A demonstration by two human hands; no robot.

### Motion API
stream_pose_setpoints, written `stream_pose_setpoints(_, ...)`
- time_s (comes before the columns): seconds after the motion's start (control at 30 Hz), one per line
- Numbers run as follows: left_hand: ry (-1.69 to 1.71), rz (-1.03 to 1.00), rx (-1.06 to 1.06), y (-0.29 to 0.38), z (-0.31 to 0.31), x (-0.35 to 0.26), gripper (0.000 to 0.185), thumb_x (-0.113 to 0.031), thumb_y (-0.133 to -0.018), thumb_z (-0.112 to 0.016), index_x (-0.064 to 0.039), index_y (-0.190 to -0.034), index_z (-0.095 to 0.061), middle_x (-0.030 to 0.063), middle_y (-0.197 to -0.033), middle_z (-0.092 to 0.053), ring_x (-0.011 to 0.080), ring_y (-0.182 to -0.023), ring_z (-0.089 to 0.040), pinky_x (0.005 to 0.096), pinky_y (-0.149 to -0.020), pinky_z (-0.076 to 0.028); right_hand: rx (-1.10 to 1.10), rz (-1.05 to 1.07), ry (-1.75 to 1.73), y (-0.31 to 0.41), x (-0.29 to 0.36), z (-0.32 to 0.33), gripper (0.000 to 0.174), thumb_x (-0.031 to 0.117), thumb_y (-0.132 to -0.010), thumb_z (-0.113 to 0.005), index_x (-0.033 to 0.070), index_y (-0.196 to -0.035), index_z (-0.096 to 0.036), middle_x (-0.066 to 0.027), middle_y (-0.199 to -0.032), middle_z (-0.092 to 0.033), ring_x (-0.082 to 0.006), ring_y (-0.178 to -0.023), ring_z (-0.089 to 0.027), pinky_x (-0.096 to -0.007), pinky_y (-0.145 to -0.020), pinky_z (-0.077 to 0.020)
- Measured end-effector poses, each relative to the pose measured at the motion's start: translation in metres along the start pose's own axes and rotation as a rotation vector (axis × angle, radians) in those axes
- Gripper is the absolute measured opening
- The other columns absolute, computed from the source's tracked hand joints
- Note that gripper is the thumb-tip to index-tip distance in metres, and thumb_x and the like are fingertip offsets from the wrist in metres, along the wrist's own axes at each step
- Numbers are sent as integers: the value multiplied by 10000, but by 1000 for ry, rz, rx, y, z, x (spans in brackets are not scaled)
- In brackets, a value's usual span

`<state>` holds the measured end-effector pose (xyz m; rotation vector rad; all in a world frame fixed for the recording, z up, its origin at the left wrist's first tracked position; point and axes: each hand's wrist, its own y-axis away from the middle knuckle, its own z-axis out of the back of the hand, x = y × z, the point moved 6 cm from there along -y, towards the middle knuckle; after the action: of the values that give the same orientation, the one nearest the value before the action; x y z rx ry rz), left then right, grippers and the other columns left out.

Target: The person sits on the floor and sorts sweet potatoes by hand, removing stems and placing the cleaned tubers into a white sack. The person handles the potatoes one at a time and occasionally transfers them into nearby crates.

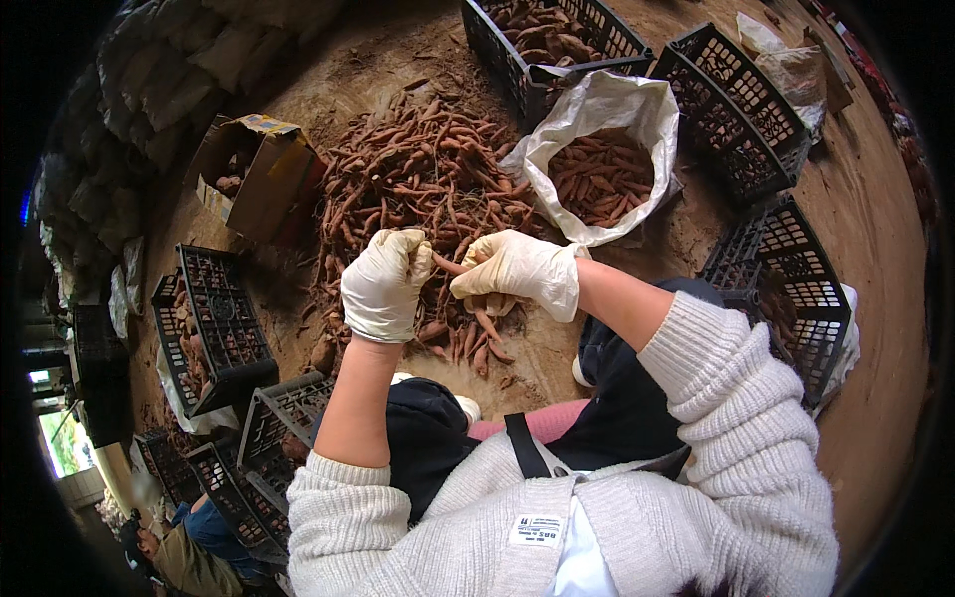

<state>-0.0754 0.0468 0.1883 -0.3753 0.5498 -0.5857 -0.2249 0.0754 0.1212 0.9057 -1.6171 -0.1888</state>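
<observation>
Both hands wear pale rubber gloves and meet over a large heap of thin sweet potatoes (418, 164) on the floor. A slender sweet potato (449, 265) spans the gap between them. My left hand (388, 283) is closed around its left end. The fingers of my right hand (515, 272) pinch its right part. Below the right hand another sweet potato (486, 322) points downward; whether the hand holds it too, I cannot tell. Beyond the right hand, a white woven sack (533, 168) with its rim rolled open contains many small sweet potatoes (600, 179).
A cardboard box (261, 183) stands left of the heap. Black plastic crates with sweet potatoes stand at the left (227, 313), top (515, 74) and right (809, 276). More crates are at the lower left, near another person (190, 556). Filled sacks (149, 82) are stacked at the upper left.
</observation>
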Motion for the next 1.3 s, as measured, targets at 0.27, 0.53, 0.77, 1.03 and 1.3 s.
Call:
stream_pose_setpoints(0.27, 150, 52, -145, -3, 7, 5, 89, -47, -827, -710, -39, -903, -665, 92, -860, -686, 218, -738, -660, 299, -677, -532, 150, -49, -113, 10, 9, -7, 215, 222, -881, -685, 8, -882, -688, -68, -631, -662, -73, -503, -552, -208, -417, -372)
stream_pose_setpoints(0.53, 791, 574, 37, 13, -18, 48, 73, -26, -909, -614, -6, -944, -675, 33, -864, -682, 84, -761, -604, 231, -714, -508, -174, 197, -278, -3, 14, 28, 146, 140, -945, -632, 5, -928, -578, -124, -787, -689, -119, -581, -614, -216, -521, -531)
stream_pose_setpoints(0.77, 951, 891, 620, 38, -48, 34, 156, 31, -929, -576, 52, -1043, -680, 116, -962, -710, 160, -847, -682, 297, -776, -581, -302, 299, -284, 5, 29, 46, 166, 201, -957, -637, 47, -1003, -598, -86, -914, -708, -86, -714, -619, -202, -635, -538)
stream_pose_setpoints(1.03, 1042, 876, 460, 28, -48, 23, 230, -32, -870, -716, 51, -1080, -669, 81, -879, -709, 114, -732, -665, 258, -684, -575, -270, 260, -213, 5, 28, 39, 187, 222, -977, -607, 53, -1056, -592, -71, -914, -715, -88, -747, -629, -194, -639, -536)
stream_pose_setpoints(1.3, 1052, 834, 383, 29, -56, 30, 166, -68, -907, -684, 32, -1039, -672, 73, -875, -709, 113, -734, -670, 259, -666, -581, -228, 336, -240, 6, 31, 28, 206, 153, -947, -642, 17, -1090, -583, -126, -1023, -706, -131, -873, -667, -212, -719, -564)
